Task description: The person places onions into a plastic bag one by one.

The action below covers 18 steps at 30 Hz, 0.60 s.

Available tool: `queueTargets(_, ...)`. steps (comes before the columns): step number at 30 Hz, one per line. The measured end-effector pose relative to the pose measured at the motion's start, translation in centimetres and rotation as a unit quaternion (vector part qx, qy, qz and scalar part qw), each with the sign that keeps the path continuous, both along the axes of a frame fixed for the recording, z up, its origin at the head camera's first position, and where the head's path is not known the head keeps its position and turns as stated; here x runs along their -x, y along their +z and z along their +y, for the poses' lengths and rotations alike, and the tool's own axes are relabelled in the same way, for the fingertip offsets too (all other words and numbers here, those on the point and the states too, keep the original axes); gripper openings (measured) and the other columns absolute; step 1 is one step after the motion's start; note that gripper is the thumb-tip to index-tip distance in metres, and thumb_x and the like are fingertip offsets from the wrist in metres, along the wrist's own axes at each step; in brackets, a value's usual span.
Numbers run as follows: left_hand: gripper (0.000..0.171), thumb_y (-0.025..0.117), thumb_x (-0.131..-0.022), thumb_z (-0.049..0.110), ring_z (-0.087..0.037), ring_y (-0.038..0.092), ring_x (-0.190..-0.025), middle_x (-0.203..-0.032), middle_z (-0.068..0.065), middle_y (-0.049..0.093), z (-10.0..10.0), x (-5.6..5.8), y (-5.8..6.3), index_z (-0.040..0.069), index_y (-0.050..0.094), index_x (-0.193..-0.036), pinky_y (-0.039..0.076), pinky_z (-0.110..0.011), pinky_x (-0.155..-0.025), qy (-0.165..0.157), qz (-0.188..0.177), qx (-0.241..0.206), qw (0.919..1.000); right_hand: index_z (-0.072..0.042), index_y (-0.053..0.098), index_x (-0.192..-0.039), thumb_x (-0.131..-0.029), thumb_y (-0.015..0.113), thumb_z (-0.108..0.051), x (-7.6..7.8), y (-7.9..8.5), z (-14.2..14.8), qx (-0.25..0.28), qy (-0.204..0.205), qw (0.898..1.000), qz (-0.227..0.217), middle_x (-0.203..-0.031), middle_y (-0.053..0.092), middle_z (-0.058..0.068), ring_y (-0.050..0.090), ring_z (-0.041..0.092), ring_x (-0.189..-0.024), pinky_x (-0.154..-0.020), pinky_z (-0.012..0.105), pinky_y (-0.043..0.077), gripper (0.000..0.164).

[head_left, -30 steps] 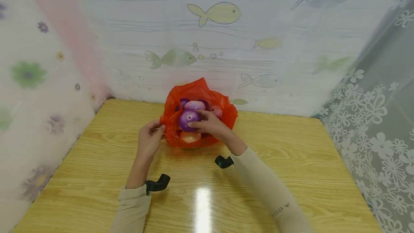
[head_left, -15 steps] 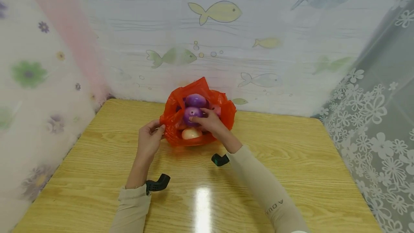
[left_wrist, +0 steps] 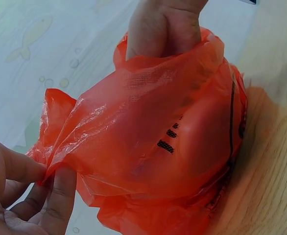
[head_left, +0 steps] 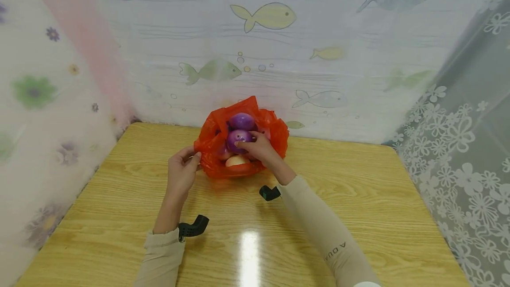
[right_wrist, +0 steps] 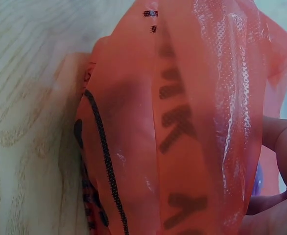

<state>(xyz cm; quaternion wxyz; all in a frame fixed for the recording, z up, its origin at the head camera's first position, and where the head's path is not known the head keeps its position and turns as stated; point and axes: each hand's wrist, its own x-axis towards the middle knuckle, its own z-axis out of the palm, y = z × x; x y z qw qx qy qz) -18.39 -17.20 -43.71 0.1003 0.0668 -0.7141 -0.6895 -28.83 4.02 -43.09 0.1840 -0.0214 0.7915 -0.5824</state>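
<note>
A red plastic bag [head_left: 209, 134] with its mouth open stands near the back of the table, full of round shiny pieces. My left hand [head_left: 182, 169] pinches the bag's left rim between thumb and fingers, as the left wrist view also shows. Inside the mouth, my right hand [head_left: 263, 150] grips a round glossy purple ball [head_left: 238, 138] with a small dark spot on it. Behind that ball lies another purple rounded piece [head_left: 242, 122]; a cream one [head_left: 237, 160] lies in front. In the right wrist view the bag's printed side hides most of the right hand's fingers.
The wooden table [head_left: 338, 198] reaches toward me, with a bright light reflection at its front. A fish-patterned curtain [head_left: 263, 52] hangs right behind the bag. Black wrist mounts [head_left: 194, 226] stick out from both sleeves.
My right hand has moved slightly away from me and to the right with the purple ball. Another purple piece now shows behind it. My left hand keeps its pinch on the bag rim.
</note>
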Motion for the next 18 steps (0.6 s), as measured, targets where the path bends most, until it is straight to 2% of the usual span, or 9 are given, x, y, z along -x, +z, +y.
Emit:
queueTargets(12,0.03,0.053,-0.105,0.007,-0.002,0.067,-0.088,-0.117,-0.016,0.061,-0.1,0.27,-0.33,-0.007,0.06,-0.13,0.058,-0.017,-0.076,0.009,-0.006,-0.016,0.9998,-0.007,0.031,-0.157,-0.093,0.075,-0.033,-0.24,-0.19,0.0,-0.016,0.008,1.0,0.02,-0.151,0.042,0.019,0.058,0.032,-0.123,-0.096,0.04,0.058,0.082)
queueTargets(18,0.031,0.053,-0.105,0.009,-0.003,0.067,-0.088,-0.119,-0.015,0.061,-0.19,0.31,-0.29,-0.007,0.059,-0.131,0.058,-0.017,-0.076,0.016,-0.006,-0.021,0.9996,-0.004,0.032,-0.156,-0.091,0.076,-0.034,-0.66,0.1,0.24,-0.066,0.02,0.995,0.071,-0.152,0.043,0.019,0.05,0.034,-0.134,-0.111,0.048,0.046,0.084)
